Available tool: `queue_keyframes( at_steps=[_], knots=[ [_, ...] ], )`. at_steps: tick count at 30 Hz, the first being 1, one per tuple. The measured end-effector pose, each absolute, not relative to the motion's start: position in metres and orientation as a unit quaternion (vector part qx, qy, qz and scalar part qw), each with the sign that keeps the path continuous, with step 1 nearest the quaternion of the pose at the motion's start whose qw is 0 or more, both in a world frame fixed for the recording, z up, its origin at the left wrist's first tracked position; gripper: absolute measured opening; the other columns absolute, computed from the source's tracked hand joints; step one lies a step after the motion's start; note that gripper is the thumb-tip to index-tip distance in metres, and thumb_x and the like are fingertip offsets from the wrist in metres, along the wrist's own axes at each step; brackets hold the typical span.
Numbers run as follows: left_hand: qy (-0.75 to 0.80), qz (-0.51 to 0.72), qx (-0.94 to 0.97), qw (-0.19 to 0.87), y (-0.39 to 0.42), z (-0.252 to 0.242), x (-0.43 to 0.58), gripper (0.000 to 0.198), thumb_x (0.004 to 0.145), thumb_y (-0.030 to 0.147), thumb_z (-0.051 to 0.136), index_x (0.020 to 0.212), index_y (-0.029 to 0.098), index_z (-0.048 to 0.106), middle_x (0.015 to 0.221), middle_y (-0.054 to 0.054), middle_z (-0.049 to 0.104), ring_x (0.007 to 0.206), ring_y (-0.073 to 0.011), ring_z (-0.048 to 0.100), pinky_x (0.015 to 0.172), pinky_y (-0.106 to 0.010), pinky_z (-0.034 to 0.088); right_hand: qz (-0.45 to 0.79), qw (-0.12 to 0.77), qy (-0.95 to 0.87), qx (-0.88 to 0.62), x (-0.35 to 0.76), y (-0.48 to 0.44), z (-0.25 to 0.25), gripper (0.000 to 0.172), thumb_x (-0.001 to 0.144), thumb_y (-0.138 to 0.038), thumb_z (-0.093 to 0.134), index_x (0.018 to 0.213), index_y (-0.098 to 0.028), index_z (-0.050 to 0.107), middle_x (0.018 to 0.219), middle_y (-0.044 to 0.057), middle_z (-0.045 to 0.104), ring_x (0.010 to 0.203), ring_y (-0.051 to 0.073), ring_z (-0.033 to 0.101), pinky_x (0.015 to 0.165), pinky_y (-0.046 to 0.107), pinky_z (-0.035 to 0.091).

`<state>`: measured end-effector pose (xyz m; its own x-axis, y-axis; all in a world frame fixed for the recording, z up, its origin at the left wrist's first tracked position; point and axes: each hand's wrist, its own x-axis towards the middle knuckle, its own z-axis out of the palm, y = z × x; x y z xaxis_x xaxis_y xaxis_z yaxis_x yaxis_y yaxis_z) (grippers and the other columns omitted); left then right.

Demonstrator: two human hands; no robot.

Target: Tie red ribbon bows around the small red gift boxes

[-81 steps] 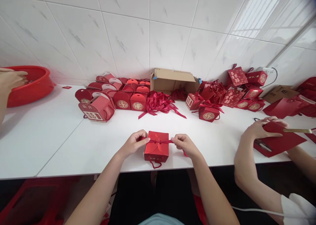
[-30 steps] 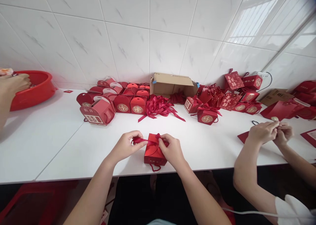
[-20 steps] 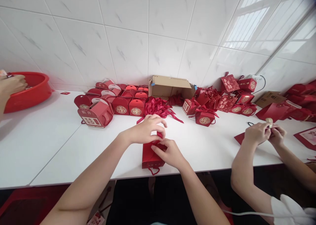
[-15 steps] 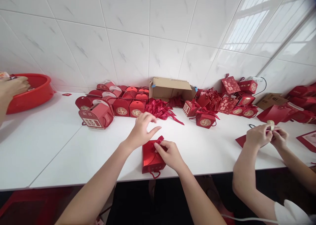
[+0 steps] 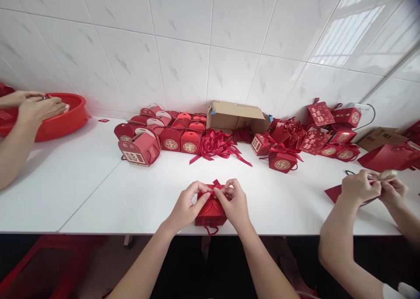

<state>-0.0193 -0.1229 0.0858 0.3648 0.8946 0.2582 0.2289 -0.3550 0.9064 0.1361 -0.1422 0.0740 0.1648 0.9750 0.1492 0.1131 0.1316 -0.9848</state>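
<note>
A small red gift box [image 5: 211, 212] with a cord handle stands upright near the table's front edge. On its top is a red ribbon [image 5: 216, 183], partly hidden by my fingers. My left hand [image 5: 189, 204] pinches the ribbon from the left side, thumb against fingers. From the right, my right hand [image 5: 235, 201] pinches the ribbon too, its fingertips close to those of my left. Beyond the box lies a loose pile of red ribbons [image 5: 218, 145]. A finished-looking box with a ribbon bow [image 5: 282, 160] stands to the right of the pile.
Several red gift boxes [image 5: 172, 138] stand in rows at the back left. Behind the ribbons is an open cardboard box [image 5: 238, 110]. At far left a co-worker's hands [image 5: 42, 108] are over a red basin [image 5: 62, 126]. Another co-worker's hands [image 5: 374, 187] work at the right.
My left hand has come down from above the table to the ribbon on the box. My right hand stays at the ribbon. The view has shifted slightly left.
</note>
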Motion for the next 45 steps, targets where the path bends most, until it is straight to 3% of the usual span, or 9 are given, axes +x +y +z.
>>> queue_keyframes(
  at_steps=[6, 12, 16, 19, 22, 27, 34, 39, 45],
  knots=[
    [0.424, 0.443, 0.696, 0.373, -0.123, 0.079, -0.013, 0.016, 0.08, 0.025, 0.059, 0.074, 0.021, 0.045, 0.084, -0.002, 0.064, 0.086, -0.0175, 0.062, 0.082, -0.032, 0.048, 0.314, 0.52, -0.59, -0.531, 0.138, -0.144, 0.077, 0.014, 0.084, -0.032, 0.058, 0.084, -0.021, 0.067, 0.083, 0.005, 0.07, 0.078, 0.02, 0.065, 0.072, 0.031, 0.051],
    [0.438, 0.468, 0.671, 0.373, -0.123, 0.075, -0.01, 0.017, 0.079, 0.02, 0.057, 0.069, 0.021, 0.043, 0.081, -0.001, 0.066, 0.086, -0.0181, 0.064, 0.082, -0.033, 0.049, 0.27, 0.476, -0.642, -0.538, 0.142, -0.145, 0.074, 0.012, 0.08, -0.025, 0.061, 0.083, -0.021, 0.072, 0.081, 0.007, 0.061, 0.069, 0.018, 0.059, 0.061, 0.03, 0.049],
    [0.438, 0.47, 0.67, 0.373, -0.123, 0.075, -0.01, 0.017, 0.08, 0.02, 0.056, 0.069, 0.021, 0.044, 0.08, -0.001, 0.065, 0.086, -0.0169, 0.063, 0.08, -0.03, 0.049, 0.283, 0.485, -0.622, -0.545, 0.142, -0.145, 0.07, 0.011, 0.08, -0.026, 0.061, 0.078, -0.02, 0.07, 0.104, 0.011, 0.06, 0.1, 0.024, 0.056, 0.085, 0.038, 0.047],
    [0.439, 0.469, 0.67, 0.372, -0.12, 0.073, -0.008, 0.015, 0.081, 0.02, 0.055, 0.07, 0.02, 0.045, 0.08, -0.001, 0.064, 0.083, -0.0162, 0.062, 0.075, -0.028, 0.049, 0.333, 0.47, -0.621, -0.532, 0.142, -0.144, 0.067, 0.014, 0.082, -0.031, 0.059, 0.078, -0.021, 0.069, 0.136, 0.009, 0.046, 0.127, 0.028, 0.038, 0.104, 0.046, 0.033],
    [0.44, 0.485, 0.664, 0.359, -0.115, 0.07, -0.007, 0.015, 0.08, 0.021, 0.057, 0.072, 0.02, 0.045, 0.079, -0.001, 0.063, 0.079, -0.0156, 0.061, 0.074, -0.029, 0.05, 0.381, 0.472, -0.606, -0.515, 0.141, -0.143, 0.066, 0.019, 0.084, -0.033, 0.056, 0.079, -0.021, 0.069, 0.147, 0.006, 0.036, 0.138, 0.027, 0.022, 0.111, 0.048, 0.021],
    [0.415, 0.501, 0.692, 0.313, -0.113, 0.07, -0.011, 0.009, 0.079, 0.022, 0.061, 0.084, 0.019, 0.054, 0.086, -0.004, 0.062, 0.087, -0.0169, 0.06, 0.083, -0.033, 0.049, 0.395, 0.51, -0.543, -0.537, 0.133, -0.144, 0.063, 0.02, 0.084, -0.036, 0.056, 0.081, -0.022, 0.07, 0.144, 0.005, 0.04, 0.14, 0.026, 0.02, 0.112, 0.049, 0.019],
    [0.412, 0.454, 0.717, 0.331, -0.107, 0.068, -0.016, 0.008, 0.078, 0.024, 0.064, 0.08, 0.02, 0.071, 0.091, -0.007, 0.068, 0.1, -0.0215, 0.06, 0.092, -0.036, 0.048, 0.375, 0.487, -0.563, -0.552, 0.141, -0.147, 0.068, 0.028, 0.088, -0.037, 0.049, 0.093, -0.023, 0.072, 0.134, 0.007, 0.052, 0.129, 0.026, 0.039, 0.106, 0.046, 0.033],
    [0.409, 0.4, 0.738, 0.358, -0.103, 0.074, -0.025, 0.012, 0.081, 0.025, 0.06, 0.085, 0.022, 0.071, 0.107, -0.006, 0.065, 0.101, -0.0201, 0.062, 0.094, -0.034, 0.046, 0.245, 0.425, -0.668, -0.56, 0.156, -0.151, 0.076, 0.021, 0.085, -0.023, 0.052, 0.101, -0.022, 0.067, 0.105, 0.007, 0.067, 0.099, 0.023, 0.057, 0.085, 0.039, 0.046],
    [0.413, 0.338, 0.776, 0.336, -0.105, 0.09, -0.031, 0.014, 0.082, 0.025, 0.056, 0.084, 0.023, 0.07, 0.11, -0.006, 0.063, 0.104, -0.0208, 0.06, 0.093, -0.034, 0.046, 0.2, 0.331, -0.732, -0.56, 0.168, -0.16, 0.101, 0.021, 0.084, -0.019, 0.055, 0.104, -0.021, 0.06, 0.076, 0.001, 0.067, 0.075, 0.019, 0.058, 0.078, 0.037, 0.044]
  ],
)
